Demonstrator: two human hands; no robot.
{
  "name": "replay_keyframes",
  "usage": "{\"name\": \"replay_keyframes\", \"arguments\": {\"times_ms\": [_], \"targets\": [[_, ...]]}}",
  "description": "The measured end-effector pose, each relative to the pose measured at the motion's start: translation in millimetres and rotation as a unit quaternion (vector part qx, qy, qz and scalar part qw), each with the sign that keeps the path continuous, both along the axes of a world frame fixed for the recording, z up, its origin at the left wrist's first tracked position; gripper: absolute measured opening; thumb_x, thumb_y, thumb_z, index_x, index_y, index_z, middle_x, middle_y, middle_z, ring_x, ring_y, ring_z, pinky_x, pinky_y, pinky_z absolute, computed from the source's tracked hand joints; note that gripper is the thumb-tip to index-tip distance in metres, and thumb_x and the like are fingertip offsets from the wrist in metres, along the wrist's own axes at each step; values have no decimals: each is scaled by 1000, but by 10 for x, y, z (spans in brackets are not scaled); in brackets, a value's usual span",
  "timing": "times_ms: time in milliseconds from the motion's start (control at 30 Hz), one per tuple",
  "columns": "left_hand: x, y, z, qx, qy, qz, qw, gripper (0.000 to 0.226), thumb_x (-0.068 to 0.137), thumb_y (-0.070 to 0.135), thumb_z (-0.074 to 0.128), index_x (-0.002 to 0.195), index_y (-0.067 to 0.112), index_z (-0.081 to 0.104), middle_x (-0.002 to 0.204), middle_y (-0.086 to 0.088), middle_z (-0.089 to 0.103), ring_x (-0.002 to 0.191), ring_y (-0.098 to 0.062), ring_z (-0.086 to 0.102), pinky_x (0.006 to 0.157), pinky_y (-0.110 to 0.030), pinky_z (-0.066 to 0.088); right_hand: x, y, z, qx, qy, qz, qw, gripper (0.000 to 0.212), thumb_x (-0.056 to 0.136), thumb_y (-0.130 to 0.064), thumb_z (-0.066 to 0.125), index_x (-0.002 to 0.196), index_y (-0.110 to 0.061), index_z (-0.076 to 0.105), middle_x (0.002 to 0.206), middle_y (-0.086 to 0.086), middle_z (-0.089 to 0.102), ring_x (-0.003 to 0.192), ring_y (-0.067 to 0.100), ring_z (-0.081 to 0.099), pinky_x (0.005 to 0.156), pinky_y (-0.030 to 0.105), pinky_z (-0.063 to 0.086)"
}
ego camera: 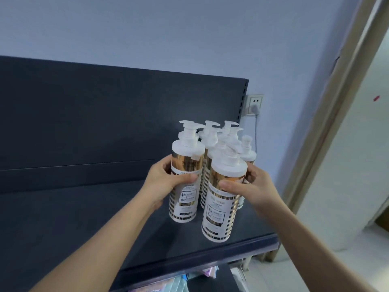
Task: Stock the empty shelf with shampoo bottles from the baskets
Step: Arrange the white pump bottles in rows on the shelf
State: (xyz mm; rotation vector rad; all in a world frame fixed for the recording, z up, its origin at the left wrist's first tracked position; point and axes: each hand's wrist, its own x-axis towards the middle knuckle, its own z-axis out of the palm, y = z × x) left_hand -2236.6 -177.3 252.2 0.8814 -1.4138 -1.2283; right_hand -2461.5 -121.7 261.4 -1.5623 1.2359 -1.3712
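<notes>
Two bare hands each grasp a shampoo bottle over the right end of the dark shelf. The left hand wraps round the upper body of the left bottle, with the thumb lying across the front of the label and the fingers curled round the left side. This bottle stands nearly upright with its base down at the shelf surface, though I cannot tell whether it actually rests there. The right hand grips the right bottle from the right side, thumb pressed across the gold band below the shoulder and fingers curled round behind. That bottle is nearer the camera and tilted, its pump leaning to the right, and its base is close to the shelf's front lip (touching or just clear, I cannot tell). Both bottles are white with gold checks and white pump heads.

Just behind and between the two, a cluster of matching bottles stands upright on the shelf, packed close together at its right end, in front of the dark back panel. They overlap too much to count.

Beside the panel's right edge a wall socket holds a plug, and a cable hangs down from it. A pale door frame runs along the right. Coloured packets show on a lower level beneath the shelf.
</notes>
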Motion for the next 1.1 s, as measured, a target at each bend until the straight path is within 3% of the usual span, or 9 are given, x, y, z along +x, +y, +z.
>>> {"name": "replay_keyframes", "arguments": {"times_ms": [167, 333, 533, 700, 933, 1033, 1100], "targets": [[-177, -203, -147, 9, -11, 12, 1000, 60, 36, 26, 91, 92, 22, 70, 91, 4, 76, 83, -12, 73, 64, -19, 55, -244, -121, -80, 3, 9, 19, 1000, 52, 53, -36, 91, 101, -38, 73, 103, -7, 77, 97, 9, 72, 74, 18, 56], [-322, -321, -273, 35, -28, 39, 998, 55, 43, 16, 90, 93, 19, 68, 88, 8, 76, 80, -7, 72, 64, -21, 54, -494, -215, -141, 24, 6, 20, 999, 56, 48, -37, 92, 101, -40, 72, 104, -3, 76, 101, 15, 70, 90, 39, 55], [-406, -380, -394, 48, -44, 82, 994, 50, 54, 6, 90, 95, 24, 68, 89, 13, 75, 81, -4, 71, 69, -24, 52, -683, -299, -216, 41, 18, 23, 999, 58, 44, -42, 91, 98, -48, 71, 101, -8, 76, 96, 7, 69, 85, 31, 54], [-436, -385, -458, 51, -51, 104, 992, 53, 55, 6, 91, 97, 26, 67, 91, 11, 74, 92, -10, 68, 74, -27, 52, -779, -361, -286, 50, 17, 20, 998, 58, 45, -41, 91, 99, -47, 71, 104, -9, 76, 103, 10, 68, 93, 38, 53], [-446, -382, -465, 51, -60, 121, 990, 52, 56, 5, 90, 96, 28, 66, 87, 17, 73, 88, -5, 67, 69, -22, 50, -893, -444, -295, 55, 10, 33, 998, 55, 65, -9, 89, 109, -33, 66, 104, -6, 75, 111, 22, 63, 91, 32, 52], [-455, -366, -474, 42, -72, 130, 988, 54, 58, 7, 90, 100, 28, 64, 88, 18, 73, 87, -1, 67, 68, -19, 49, -872, -423, -284, 51, 20, 35, 998, 58, 61, -21, 84, 112, -36, 60, 111, 2, 71, 111, 25, 61, 90, 31, 53], [-455, -350, -483, 37, -80, 139, 986, 54, 59, 9, 90, 102, 29, 63, 91, 15, 72, 89, 0, 65, 70, -19, 48, -818, -377, -302, 42, 36, 17, 998, 64, 55, -35, 83, 112, -40, 54, 112, -2, 67, 107, 17, 62, 84, 26, 52]]}}
